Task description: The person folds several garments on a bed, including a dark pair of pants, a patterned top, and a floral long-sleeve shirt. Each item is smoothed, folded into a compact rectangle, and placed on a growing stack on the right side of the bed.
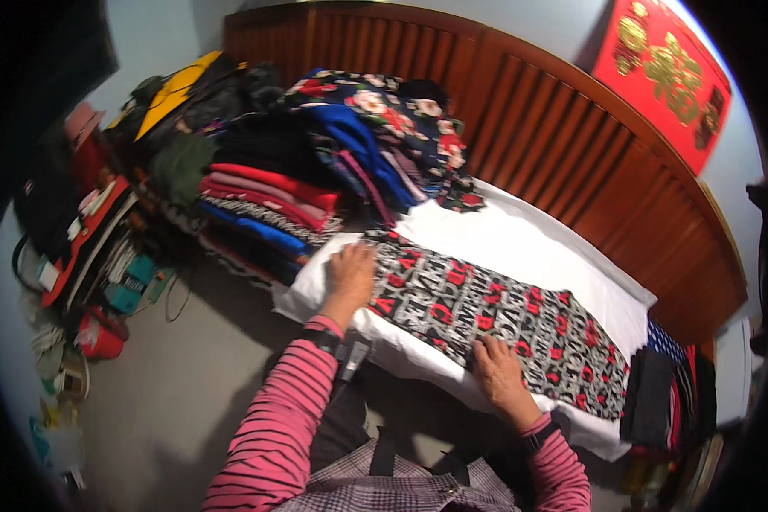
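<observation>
A garment with a black, grey and red lettered print [470, 307] lies spread lengthwise on a white sheet [518, 237]. My left hand [353, 272] presses on its left end, palm down and slightly blurred, with the fingers stretched out. At the near edge of the cloth is my right hand [498, 370], fingers bent onto the fabric. Its thumb is hidden, so whether it pinches the edge is unclear. The garment looks mostly flat, with its far right end narrowing.
Folded clothes [269, 198] are stacked left of the sheet, beneath a floral garment [384, 102]. More folded clothes [659, 390] stand at the right end. Behind rises a slatted wooden headboard [550, 121]. A red bucket [102, 333] and a cluttered shelf [96, 237] line the left side.
</observation>
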The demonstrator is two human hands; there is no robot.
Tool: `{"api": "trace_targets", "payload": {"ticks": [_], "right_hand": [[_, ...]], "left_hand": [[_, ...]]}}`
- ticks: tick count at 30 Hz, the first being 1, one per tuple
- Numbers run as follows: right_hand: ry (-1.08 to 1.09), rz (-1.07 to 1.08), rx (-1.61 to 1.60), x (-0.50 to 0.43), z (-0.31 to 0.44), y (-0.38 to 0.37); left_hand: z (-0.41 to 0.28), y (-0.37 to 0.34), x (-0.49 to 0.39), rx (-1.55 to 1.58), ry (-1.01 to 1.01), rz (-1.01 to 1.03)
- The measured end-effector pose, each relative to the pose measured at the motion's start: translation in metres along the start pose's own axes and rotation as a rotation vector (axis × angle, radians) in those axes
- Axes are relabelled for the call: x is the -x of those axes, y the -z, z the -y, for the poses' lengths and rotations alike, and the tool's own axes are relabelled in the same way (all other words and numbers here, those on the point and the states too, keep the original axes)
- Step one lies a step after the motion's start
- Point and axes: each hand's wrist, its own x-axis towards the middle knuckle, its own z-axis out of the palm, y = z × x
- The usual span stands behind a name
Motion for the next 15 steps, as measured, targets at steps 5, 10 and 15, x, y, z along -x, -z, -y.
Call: {"api": "trace_targets", "payload": {"ticks": [5,10,15], "right_hand": [[0.029,-0.123,-0.17,0.011,-0.01,0.007],[-0.07,-0.217,-0.158,-0.036,-0.055,0.011],[-0.295,0.103,-0.058,-0.086,-0.1,0.003]], "left_hand": [[-0.005,0.003,-0.007,0.133,0.085,-0.187],[-0.021,0.003,-0.019,0.294,-0.112,-0.096],[-0.023,-0.001,-0.022,0.199,-0.075,0.1]]}}
